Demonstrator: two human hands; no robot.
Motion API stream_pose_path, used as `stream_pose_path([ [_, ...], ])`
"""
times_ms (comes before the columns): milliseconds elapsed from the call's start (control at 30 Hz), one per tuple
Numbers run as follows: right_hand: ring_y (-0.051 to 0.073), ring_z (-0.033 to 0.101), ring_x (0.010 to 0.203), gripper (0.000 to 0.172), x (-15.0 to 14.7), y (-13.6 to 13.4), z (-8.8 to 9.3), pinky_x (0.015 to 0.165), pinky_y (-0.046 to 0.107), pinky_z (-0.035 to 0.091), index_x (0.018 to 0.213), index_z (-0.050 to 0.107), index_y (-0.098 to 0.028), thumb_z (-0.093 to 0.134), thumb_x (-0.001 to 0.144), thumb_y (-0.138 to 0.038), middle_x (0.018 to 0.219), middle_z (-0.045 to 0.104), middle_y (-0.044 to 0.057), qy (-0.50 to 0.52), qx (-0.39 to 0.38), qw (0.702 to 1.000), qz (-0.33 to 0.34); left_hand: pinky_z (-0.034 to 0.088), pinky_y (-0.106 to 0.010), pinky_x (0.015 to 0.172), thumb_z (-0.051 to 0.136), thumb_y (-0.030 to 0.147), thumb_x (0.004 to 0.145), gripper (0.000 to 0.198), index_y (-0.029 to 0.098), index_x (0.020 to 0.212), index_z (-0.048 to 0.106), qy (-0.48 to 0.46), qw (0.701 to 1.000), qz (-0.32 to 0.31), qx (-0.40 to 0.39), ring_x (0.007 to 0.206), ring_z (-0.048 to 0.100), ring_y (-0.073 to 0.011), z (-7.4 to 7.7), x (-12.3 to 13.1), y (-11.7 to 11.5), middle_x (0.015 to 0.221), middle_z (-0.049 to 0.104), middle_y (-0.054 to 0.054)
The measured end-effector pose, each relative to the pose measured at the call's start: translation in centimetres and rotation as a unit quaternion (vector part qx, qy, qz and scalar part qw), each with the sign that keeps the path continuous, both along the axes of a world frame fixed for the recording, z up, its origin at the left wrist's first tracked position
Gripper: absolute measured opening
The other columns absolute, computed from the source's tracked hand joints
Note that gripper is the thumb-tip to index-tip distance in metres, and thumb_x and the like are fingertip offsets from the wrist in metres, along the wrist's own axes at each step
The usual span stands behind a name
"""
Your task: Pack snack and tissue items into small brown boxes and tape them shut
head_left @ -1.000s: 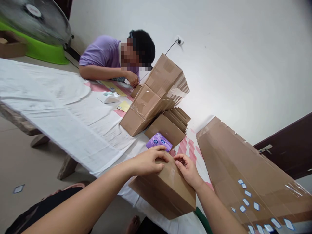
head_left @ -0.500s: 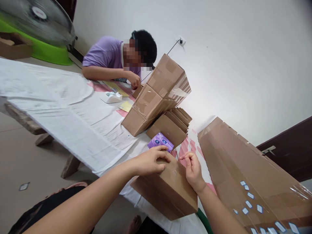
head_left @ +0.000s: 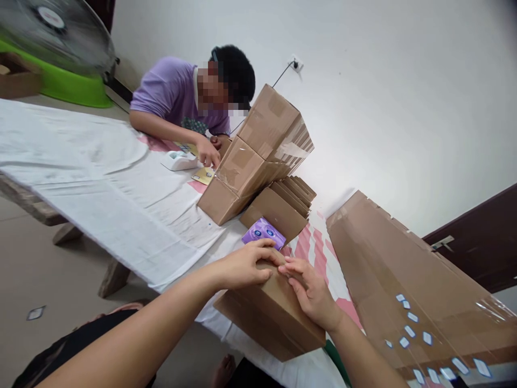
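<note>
A brown cardboard box (head_left: pixel 274 315) sits at the near edge of the cloth-covered table. My left hand (head_left: pixel 248 264) lies over its top with the fingers spread out. On the right part of the same top rests my right hand (head_left: pixel 311 291), fingers stretched toward the left fingertips; the two hands nearly meet. Whether anything thin lies under the right fingers I cannot make out. Just behind the box is a purple packet (head_left: pixel 263 233) with two dark blue round marks.
Taped boxes (head_left: pixel 238 167) stand stacked behind, beside a row of open cartons (head_left: pixel 278 207). A co-worker (head_left: pixel 169 97) in purple leans over the table near a white tape dispenser (head_left: pixel 179 160). A large cardboard panel (head_left: pixel 388 269) with small stickers rises at right. A fan (head_left: pixel 52 32) stands far left.
My right hand has moved left over the box top, its curled fingers now stretched out. My left hand stays put. The co-worker's hand has shifted toward the yellow card.
</note>
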State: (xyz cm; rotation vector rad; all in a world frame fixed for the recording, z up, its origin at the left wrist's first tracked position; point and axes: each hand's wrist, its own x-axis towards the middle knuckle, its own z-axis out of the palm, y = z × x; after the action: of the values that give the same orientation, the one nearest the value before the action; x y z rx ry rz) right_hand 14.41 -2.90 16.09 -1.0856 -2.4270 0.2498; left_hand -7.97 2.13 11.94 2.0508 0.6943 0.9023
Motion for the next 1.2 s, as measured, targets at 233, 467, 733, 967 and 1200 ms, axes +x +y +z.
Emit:
stream_pose_path([
  [233, 0.020, 0.057, 0.083, 0.015, -0.3, 0.2, -0.3, 0.074, 0.036, 0.049, 0.093, 0.052, -0.024, 0.045, 0.090, -0.012, 0.085, 0.059, 0.004, -0.035, 0.090, 0.995, -0.033, 0.032, -0.036, 0.112, 0.056, 0.018, 0.068, 0.040, 0.025, 0.105, 0.070, 0.016, 0.999, 0.028, -0.020, 0.136, 0.038, -0.0262, 0.0, 0.0, -0.1, 0.148, 0.042, -0.004],
  [467, 0.019, 0.055, 0.078, 0.008, 1.3, 0.7, -1.6, 0.073, 0.036, 0.047, 0.092, 0.046, -0.024, 0.041, 0.091, -0.017, 0.085, 0.054, 0.004, 0.070, 0.126, 0.973, -0.183, 0.033, -0.037, 0.111, 0.056, 0.019, 0.070, 0.038, 0.024, 0.104, 0.070, 0.022, 0.999, 0.034, -0.036, 0.136, 0.039, -0.0274, 0.4, -0.2, -0.4, 0.149, 0.041, -0.005],
  [733, 0.017, 0.057, 0.078, 0.016, 2.4, 0.9, -1.0, 0.075, 0.033, 0.047, 0.095, 0.049, -0.023, 0.044, 0.094, -0.039, 0.080, 0.055, 0.001, 0.282, 0.044, 0.934, -0.216, 0.031, -0.038, 0.112, 0.057, 0.020, 0.071, 0.040, 0.024, 0.109, 0.069, 0.029, 0.999, 0.027, -0.035, 0.137, 0.038, -0.0281, 0.3, -0.2, -0.2, 0.150, 0.039, -0.006],
  [967, 0.014, 0.049, 0.065, 0.018, 0.0, -2.5, 0.6, 0.058, 0.026, 0.041, 0.082, 0.055, -0.022, 0.058, 0.085, -0.039, 0.073, 0.053, -0.001, 0.139, -0.126, 0.970, -0.152, 0.028, -0.038, 0.113, 0.057, 0.029, 0.080, 0.036, 0.027, 0.115, 0.066, 0.030, 0.999, 0.007, -0.017, 0.139, 0.034, -0.0272, 0.3, -0.4, -0.1, 0.150, 0.039, -0.004],
  [1200, 0.013, 0.046, 0.062, 0.018, -0.2, -2.9, 1.7, 0.056, 0.025, 0.037, 0.076, 0.048, -0.022, 0.057, 0.085, -0.034, 0.069, 0.049, -0.003, 0.058, -0.143, 0.971, -0.184, 0.026, -0.039, 0.114, 0.062, 0.036, 0.080, 0.041, 0.032, 0.121, 0.062, 0.010, 1.000, -0.016, -0.011, 0.141, 0.028, -0.0269, 0.1, -0.5, -0.1, 0.149, 0.039, -0.003],
])
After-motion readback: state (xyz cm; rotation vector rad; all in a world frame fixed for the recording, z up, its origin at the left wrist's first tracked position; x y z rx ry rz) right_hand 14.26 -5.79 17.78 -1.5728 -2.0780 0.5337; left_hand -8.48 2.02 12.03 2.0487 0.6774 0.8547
